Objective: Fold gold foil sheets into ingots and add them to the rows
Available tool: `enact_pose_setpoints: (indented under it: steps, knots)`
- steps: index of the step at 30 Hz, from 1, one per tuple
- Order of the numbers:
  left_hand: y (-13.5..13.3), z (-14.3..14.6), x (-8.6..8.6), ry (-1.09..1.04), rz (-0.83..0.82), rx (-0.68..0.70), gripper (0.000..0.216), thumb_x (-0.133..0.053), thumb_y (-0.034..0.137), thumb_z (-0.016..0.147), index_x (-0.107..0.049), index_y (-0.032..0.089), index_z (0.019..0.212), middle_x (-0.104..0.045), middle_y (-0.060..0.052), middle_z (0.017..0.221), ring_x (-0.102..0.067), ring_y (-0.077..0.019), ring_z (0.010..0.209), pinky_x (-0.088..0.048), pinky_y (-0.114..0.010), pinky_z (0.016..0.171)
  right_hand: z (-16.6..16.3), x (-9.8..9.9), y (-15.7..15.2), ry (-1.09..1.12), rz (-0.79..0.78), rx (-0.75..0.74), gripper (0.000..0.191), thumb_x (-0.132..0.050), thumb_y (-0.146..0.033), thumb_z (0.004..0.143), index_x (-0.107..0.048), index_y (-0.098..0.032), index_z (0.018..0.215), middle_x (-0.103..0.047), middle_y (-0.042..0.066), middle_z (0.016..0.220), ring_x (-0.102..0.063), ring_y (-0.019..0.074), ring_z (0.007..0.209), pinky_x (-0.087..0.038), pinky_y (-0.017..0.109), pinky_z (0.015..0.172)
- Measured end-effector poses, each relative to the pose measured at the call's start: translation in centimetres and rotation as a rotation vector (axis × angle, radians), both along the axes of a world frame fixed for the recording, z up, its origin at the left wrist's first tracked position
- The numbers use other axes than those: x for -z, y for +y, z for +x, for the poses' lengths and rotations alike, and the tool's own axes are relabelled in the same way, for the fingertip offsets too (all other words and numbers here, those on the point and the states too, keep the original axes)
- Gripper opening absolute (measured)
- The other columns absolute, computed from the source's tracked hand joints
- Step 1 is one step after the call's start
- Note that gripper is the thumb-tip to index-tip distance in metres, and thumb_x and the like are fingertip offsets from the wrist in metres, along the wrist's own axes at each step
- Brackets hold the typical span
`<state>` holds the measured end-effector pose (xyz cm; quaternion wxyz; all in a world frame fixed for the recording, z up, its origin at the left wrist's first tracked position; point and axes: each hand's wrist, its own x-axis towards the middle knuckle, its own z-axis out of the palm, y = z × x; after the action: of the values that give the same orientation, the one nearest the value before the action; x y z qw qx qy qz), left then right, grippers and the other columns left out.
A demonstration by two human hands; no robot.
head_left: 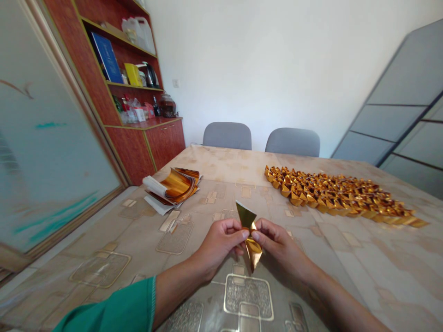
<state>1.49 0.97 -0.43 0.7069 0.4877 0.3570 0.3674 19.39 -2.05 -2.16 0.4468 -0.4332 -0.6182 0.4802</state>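
Observation:
A folded piece of gold foil paper (pixel 249 230) stands upright between my two hands, just above the table (pixel 207 166). My left hand (pixel 221 242) pinches its middle from the left, thumb and forefinger closed on it. My right hand (pixel 277 244) pinches the same spot from the right. One pointed tip of the paper sticks up and another hangs down below my fingers. My left forearm wears a green sleeve (pixel 121 309).
A stack of gold foil sheets (pixel 173 185) lies at the left of the table, its top sheets curled. Several folded gold paper ingots (pixel 339 193) lie in rows at the right. Two grey chairs (pixel 259 138) stand at the far edge. A wooden cabinet (pixel 138 92) stands at the left.

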Motion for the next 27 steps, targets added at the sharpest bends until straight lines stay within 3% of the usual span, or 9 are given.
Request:
enact_pose_setpoints:
  steps: [6, 10, 13, 16, 18, 21, 24, 27]
  knots:
    - [0.2, 0.1, 0.0, -0.023, 0.084, -0.104, 0.028, -0.079, 0.037, 0.068, -0.063, 0.013, 0.066, -0.061, 0.001, 0.060, -0.053, -0.0088, 0.054, -0.041, -0.021, 0.053, -0.1, 0.6, 0.2, 0.017, -0.021, 0.042, 0.037, -0.064, -0.050, 0.088, -0.053, -0.020, 0.071, -0.050, -0.003, 0.066, -0.043, 0.0132, 0.061, -0.034, 0.026, 0.057]
    - [0.2, 0.2, -0.2, -0.046, 0.077, -0.135, 0.028, -0.080, 0.036, 0.067, -0.063, 0.013, 0.066, -0.062, 0.001, 0.059, -0.053, -0.0088, 0.053, -0.041, -0.020, 0.053, -0.2, 0.1, 0.2, 0.029, -0.021, 0.067, 0.036, -0.066, -0.049, 0.087, -0.054, -0.020, 0.070, -0.051, -0.004, 0.063, -0.043, 0.0122, 0.058, -0.034, 0.025, 0.055]
    - [0.5, -0.1, -0.3, -0.099, 0.028, -0.184, 0.030, -0.083, 0.035, 0.066, -0.064, 0.013, 0.069, -0.065, 0.001, 0.061, -0.054, -0.0080, 0.054, -0.041, -0.019, 0.053, 0.1, -0.9, 0.0, 0.016, -0.006, 0.072, 0.027, -0.058, -0.048, 0.093, -0.062, -0.021, 0.088, -0.054, -0.004, 0.062, -0.047, 0.0135, 0.057, -0.038, 0.026, 0.056]
    - [0.8, -0.3, -0.4, -0.143, -0.032, -0.216, 0.032, -0.085, 0.036, 0.063, -0.063, 0.013, 0.071, -0.065, 0.002, 0.062, -0.055, -0.0069, 0.056, -0.041, -0.017, 0.054, 0.6, -1.7, -0.3, -0.092, 0.118, 0.082, 0.029, -0.053, -0.037, 0.096, -0.056, -0.027, 0.123, -0.064, 0.000, 0.077, -0.058, 0.0177, 0.071, -0.046, 0.031, 0.068]
    - [0.9, -0.4, -0.3, -0.150, -0.067, -0.198, 0.034, -0.086, 0.037, 0.062, -0.063, 0.013, 0.071, -0.066, 0.002, 0.064, -0.056, -0.0067, 0.057, -0.042, -0.017, 0.054, 0.7, -1.9, -0.5, -0.226, 0.248, 0.061, 0.038, -0.056, -0.027, 0.094, -0.051, -0.030, 0.132, -0.068, 0.003, 0.096, -0.061, 0.0194, 0.085, -0.049, 0.035, 0.078]
    - [0.7, -0.4, -0.2, -0.153, -0.143, -0.143, 0.039, -0.089, 0.039, 0.057, -0.061, 0.013, 0.069, -0.066, 0.001, 0.063, -0.057, -0.0069, 0.055, -0.042, -0.017, 0.053, 0.4, -2.0, -0.6, -0.376, 0.418, -0.015, 0.032, -0.060, -0.018, 0.091, -0.060, -0.030, 0.120, -0.068, 0.004, 0.105, -0.062, 0.0198, 0.092, -0.049, 0.036, 0.082]
    - [0.6, -0.3, 0.0, -0.143, -0.207, -0.096, 0.043, -0.092, 0.038, 0.051, -0.061, 0.013, 0.065, -0.065, 0.001, 0.058, -0.056, -0.0062, 0.050, -0.042, -0.016, 0.050, 0.4, -2.1, -0.3, -0.378, 0.558, -0.060, 0.013, -0.060, -0.020, 0.094, -0.068, -0.028, 0.101, -0.068, 0.002, 0.088, -0.063, 0.0177, 0.082, -0.050, 0.031, 0.071]
    - [0.7, -0.2, 0.0, -0.142, -0.227, -0.091, 0.043, -0.093, 0.039, 0.049, -0.062, 0.012, 0.064, -0.065, 0.001, 0.057, -0.056, -0.0055, 0.050, -0.042, -0.015, 0.049, 0.8, -2.1, 0.1, -0.366, 0.647, -0.073, 0.014, -0.059, -0.021, 0.096, -0.071, -0.027, 0.099, -0.068, 0.002, 0.082, -0.062, 0.0162, 0.076, -0.050, 0.029, 0.066]
